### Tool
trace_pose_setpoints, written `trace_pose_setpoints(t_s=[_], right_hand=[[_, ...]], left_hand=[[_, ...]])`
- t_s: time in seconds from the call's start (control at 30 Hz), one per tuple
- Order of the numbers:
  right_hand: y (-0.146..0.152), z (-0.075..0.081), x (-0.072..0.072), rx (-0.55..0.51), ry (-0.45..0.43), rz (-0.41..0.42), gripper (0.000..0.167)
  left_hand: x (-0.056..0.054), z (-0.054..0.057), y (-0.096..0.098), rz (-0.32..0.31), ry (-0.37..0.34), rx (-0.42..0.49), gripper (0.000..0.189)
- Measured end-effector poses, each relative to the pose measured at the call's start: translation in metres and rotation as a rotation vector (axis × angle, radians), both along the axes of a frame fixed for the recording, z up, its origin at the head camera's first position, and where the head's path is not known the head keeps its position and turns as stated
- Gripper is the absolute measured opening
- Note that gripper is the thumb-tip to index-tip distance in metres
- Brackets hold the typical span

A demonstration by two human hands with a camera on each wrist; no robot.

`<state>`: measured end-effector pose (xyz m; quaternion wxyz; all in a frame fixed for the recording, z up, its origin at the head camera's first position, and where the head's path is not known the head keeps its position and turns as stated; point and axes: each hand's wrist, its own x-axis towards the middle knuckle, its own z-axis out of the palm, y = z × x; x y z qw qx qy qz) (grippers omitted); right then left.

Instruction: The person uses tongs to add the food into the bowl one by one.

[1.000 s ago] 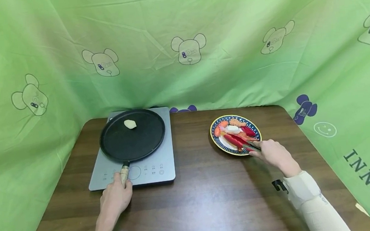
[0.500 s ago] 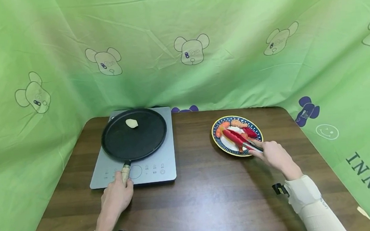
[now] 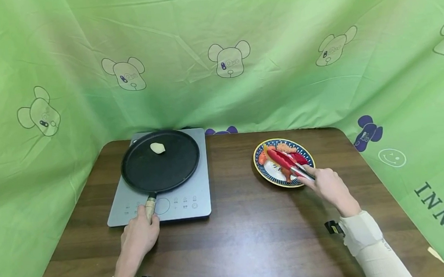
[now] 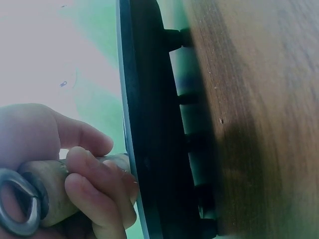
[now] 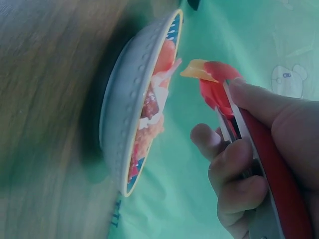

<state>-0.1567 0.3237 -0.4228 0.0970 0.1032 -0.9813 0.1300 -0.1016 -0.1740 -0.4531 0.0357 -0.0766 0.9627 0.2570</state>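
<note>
In the head view, the left hand (image 3: 140, 236) grips the handle (image 3: 150, 206) of the pan (image 3: 161, 170) ahead, the right hand (image 3: 331, 188) red tongs (image 3: 281, 159) over the plate (image 3: 262, 173). Left wrist: fingers (image 4: 94, 204) wrap the handle. Right wrist: the tongs' tips hold a yellowish piece (image 5: 195, 68).

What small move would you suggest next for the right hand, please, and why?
I'd probably carry the red tongs from over the patterned plate toward the frying pan: their tips seem to pinch a yellow food piece, while the pan, held at its handle by the left hand, has bare room beside a single pale piece.
</note>
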Motion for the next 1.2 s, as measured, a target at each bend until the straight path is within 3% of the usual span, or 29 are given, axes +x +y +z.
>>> trace_pose_setpoints(t_s=[0.3,0.67,0.97,1.2], right_hand=[[-0.013,0.005,0.0,-0.022,0.062,0.008,0.05],[-0.039,0.014,-0.004,-0.075,0.039,0.014,0.055],[-0.063,0.015,-0.009,-0.09,0.137,0.109,0.047],[-0.085,0.015,-0.016,-0.088,0.141,0.143,0.05]], left_hand=[[-0.001,0.0,0.0,0.0,-0.013,0.007,0.042],[-0.001,0.0,0.001,0.002,-0.022,0.009,0.042],[0.0,-0.001,0.001,-0.002,-0.014,0.015,0.043],[0.0,-0.002,0.0,-0.003,-0.006,0.012,0.039]])
